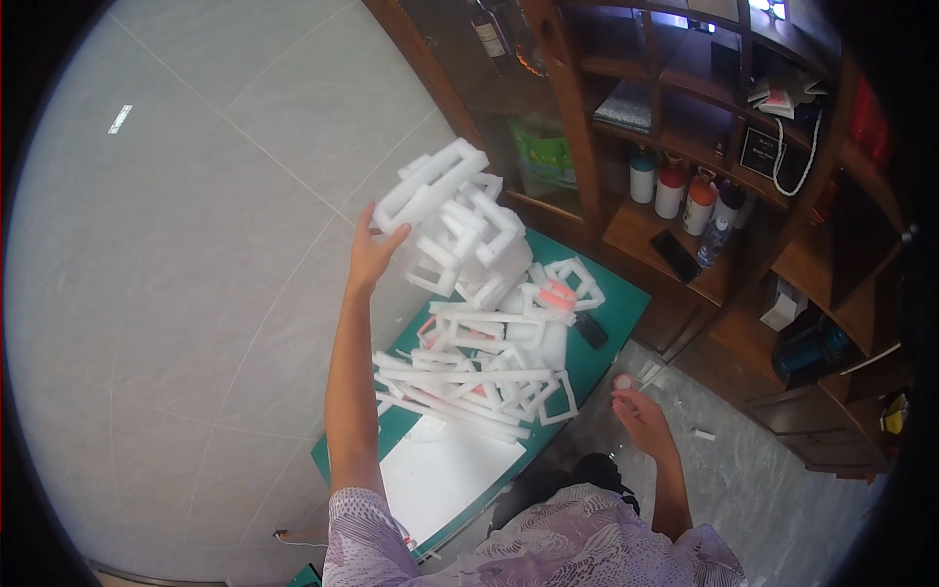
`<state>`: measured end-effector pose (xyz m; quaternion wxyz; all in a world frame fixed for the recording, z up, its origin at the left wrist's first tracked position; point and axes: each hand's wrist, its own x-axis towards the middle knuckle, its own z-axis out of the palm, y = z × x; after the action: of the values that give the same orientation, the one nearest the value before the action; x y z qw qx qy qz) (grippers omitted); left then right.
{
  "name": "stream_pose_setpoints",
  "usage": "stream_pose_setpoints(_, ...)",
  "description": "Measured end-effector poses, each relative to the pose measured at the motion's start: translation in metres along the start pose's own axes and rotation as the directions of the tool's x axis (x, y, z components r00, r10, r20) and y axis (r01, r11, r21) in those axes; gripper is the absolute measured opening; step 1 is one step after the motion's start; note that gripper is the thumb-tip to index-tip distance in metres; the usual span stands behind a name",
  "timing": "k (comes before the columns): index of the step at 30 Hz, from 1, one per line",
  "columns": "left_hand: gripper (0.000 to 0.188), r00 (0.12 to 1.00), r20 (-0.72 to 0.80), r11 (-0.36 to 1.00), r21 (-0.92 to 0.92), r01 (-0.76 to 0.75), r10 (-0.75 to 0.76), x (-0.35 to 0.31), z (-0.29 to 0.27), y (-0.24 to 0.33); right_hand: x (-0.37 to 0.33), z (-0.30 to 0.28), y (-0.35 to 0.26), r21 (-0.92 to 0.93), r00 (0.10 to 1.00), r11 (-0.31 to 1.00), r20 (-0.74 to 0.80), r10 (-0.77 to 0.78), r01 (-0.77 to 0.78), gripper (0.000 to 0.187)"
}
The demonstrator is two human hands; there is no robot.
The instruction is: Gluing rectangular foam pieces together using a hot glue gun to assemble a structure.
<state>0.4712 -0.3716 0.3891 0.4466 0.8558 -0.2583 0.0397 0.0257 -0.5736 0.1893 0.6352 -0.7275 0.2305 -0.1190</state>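
Note:
My left hand (374, 249) reaches out to the far side of the green table (618, 284). Its thumb and fingers grip the near-left end of a thick white foam frame (435, 181) on top of a tall heap. Below that frame, more white foam frames (479, 235) lie stacked at angles. My right hand (643, 423) is off the table's right edge, its fingers closed round a small, round, pale piece (623, 383) whose kind I cannot make out. Between the hands, thin foam strips and frames (469, 386) lie tangled, with a pink foam piece (558, 294) among them.
A white board (445, 479) covers the table's near end. Beside the foam lies a black object (591, 331). A wooden shelf unit (675, 284) at the right holds several bottles (670, 186) and a dark phone-like slab (675, 254). White scraps (701, 433) lie on the grey floor.

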Motion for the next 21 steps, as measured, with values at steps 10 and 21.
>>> stream_pose_setpoints(10,0.105,0.997,-0.022,0.997,0.005,-0.077,0.077,-0.02,-0.008,0.001,-0.003,-0.002,0.006,0.014,0.997,0.999,0.063,-0.047,0.046,0.027)
stream_pose_setpoints(21,0.022,0.844,-0.518,0.95,-0.309,-0.031,-0.141,-0.206,-0.031,-0.076,0.017,0.021,0.012,-0.124,0.975,0.986,0.203,-0.086,0.113,0.031)
